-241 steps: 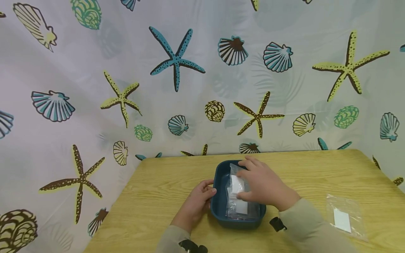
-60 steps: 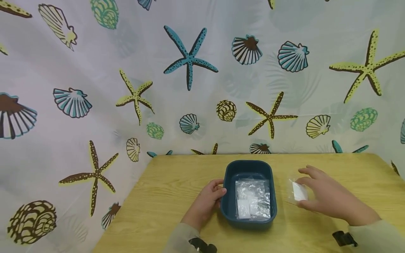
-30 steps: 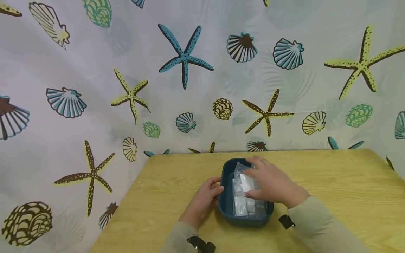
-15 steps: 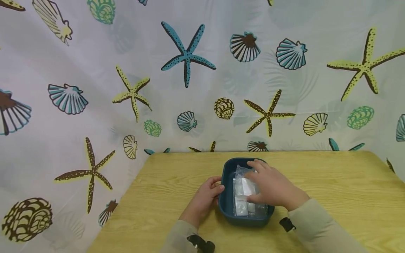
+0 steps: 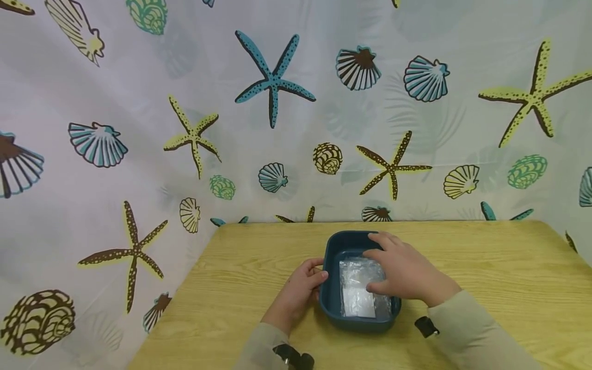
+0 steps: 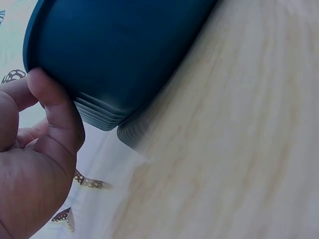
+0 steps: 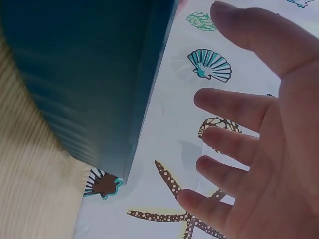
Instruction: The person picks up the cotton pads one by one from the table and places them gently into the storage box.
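Observation:
A dark blue rectangular bin point(image 5: 358, 325) stands on the table, its inside facing up. Several clear plastic bags with white inserts point(image 5: 358, 302) lie flat in it, overlapping one another. My left hand point(image 5: 299, 289) holds the bin's left side, thumb on the rim and fingers against the outer wall. In the left wrist view that hand point(image 6: 45, 139) touches the bin's edge. Over the bin's right side hovers my right hand point(image 5: 407, 267), fingers spread and holding nothing. The right wrist view shows this hand point(image 7: 269, 129) apart from the bin wall point(image 7: 89, 84).
The wood-grain table point(image 5: 499, 277) stretches to both sides of the bin. A white curtain point(image 5: 213, 61) printed with starfish and shells hangs behind it and along the left. Black straps circle both wrists over light sleeves point(image 5: 476, 329).
A bag from the table's right side was carried into the bin. The right hand has let it go and risen slightly rightward; the bag now lies flat. The left hand keeps its hold.

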Action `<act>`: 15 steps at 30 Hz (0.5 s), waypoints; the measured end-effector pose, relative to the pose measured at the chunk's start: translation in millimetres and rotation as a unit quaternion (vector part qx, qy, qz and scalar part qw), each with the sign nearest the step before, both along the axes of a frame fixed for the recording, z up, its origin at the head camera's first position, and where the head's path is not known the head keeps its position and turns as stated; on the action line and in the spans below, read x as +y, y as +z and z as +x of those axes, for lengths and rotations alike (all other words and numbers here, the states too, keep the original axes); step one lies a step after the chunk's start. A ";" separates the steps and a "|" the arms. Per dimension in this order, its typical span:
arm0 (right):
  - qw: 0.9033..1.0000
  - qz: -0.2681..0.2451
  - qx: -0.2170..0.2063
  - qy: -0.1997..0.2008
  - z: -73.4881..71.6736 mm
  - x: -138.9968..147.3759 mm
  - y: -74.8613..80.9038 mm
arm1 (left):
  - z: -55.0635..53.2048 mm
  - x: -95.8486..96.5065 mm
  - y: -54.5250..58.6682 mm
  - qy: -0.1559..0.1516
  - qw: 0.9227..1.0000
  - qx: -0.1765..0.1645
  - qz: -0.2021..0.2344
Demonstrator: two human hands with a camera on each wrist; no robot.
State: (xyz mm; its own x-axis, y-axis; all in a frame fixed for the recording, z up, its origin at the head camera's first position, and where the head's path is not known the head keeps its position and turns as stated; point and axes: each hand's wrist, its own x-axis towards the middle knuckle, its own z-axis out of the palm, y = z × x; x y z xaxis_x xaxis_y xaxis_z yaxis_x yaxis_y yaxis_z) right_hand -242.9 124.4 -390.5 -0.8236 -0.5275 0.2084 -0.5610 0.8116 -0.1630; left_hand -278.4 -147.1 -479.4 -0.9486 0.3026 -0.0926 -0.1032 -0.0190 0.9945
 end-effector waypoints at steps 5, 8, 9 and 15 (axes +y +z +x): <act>1.000 -0.003 -0.007 -0.007 1.6 9.8 -1.0 | -0.3 0.4 -0.9 -0.002 1.000 -0.007 -0.008; 1.000 -0.007 -0.011 -0.015 3.0 18.0 -2.8 | 1.0 -2.0 -2.4 -0.003 1.000 -0.012 -0.014; 1.000 -0.008 -0.011 -0.019 3.2 21.0 -3.8 | 1.4 -3.2 -2.0 -0.001 1.000 -0.010 -0.021; 0.999 -0.019 0.002 -0.037 4.0 41.7 -8.2 | 1.2 -15.0 10.8 0.020 0.995 0.038 -0.090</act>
